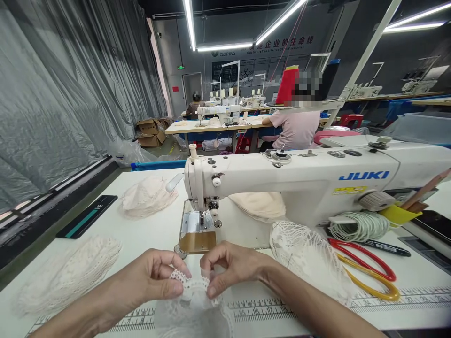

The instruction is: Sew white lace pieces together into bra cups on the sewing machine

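Note:
Between my two hands hangs a piece of white lace (196, 287), its scalloped edge stretched from one to the other in front of the sewing machine (299, 173). My left hand (158, 274) pinches the lace edge between thumb and fingers. On the other side, my right hand (229, 270) pinches it too, thumb in front. The sheer lower part of the lace drapes over the ruler marks (260, 310) at the table's front. Just beyond my fingers lies the machine's needle plate (192, 223) with a brown panel, under the presser foot (202, 219).
Lace stacks lie at left (70, 272), back left (148, 197) and right (310, 258). Cream pieces (262, 206) sit behind the machine arm. Red-and-yellow-handled scissors (373, 277), a green cord coil (359, 227) and a black-and-green case (88, 218) rest on the table. A person (299, 129) sits ahead.

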Available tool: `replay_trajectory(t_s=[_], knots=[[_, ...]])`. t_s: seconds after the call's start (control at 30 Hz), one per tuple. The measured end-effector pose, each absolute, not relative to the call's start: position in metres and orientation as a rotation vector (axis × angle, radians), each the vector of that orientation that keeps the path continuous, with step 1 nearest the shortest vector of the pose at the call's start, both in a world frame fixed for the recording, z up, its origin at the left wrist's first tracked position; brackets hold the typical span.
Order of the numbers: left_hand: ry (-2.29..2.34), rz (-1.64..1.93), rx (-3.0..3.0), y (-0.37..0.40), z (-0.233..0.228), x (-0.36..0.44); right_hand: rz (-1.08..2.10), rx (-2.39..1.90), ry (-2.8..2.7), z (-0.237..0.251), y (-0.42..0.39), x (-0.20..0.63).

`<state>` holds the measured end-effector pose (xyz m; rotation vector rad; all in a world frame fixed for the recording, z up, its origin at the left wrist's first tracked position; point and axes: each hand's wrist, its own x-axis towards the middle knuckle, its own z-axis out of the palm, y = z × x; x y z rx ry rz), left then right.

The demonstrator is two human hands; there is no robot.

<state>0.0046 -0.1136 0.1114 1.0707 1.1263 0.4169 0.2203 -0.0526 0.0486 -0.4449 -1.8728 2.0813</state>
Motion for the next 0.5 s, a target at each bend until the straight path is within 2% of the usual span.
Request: replay_trajectory(t_s=[0.13,0.23,0.4,0.5], knots=[[1.191,0.390,1.130,-0.108,0.113,0.013,2.212,-0.412,-1.758,0.052,-0.054,0.218],[1.166,0.411,1.160,-0.100,0.115,0.017,2.193,-0.440,-1.771,0.052,-0.052,0.221],[1.139,0.428,1.228,-0.085,0.127,0.013,1.944,-0.513,-1.918,0.068,-0.038,0.248],[1.118,0.456,1.445,-0.072,0.127,0.015,1.625,-0.521,-1.941,0.091,-0.034,0.269]])
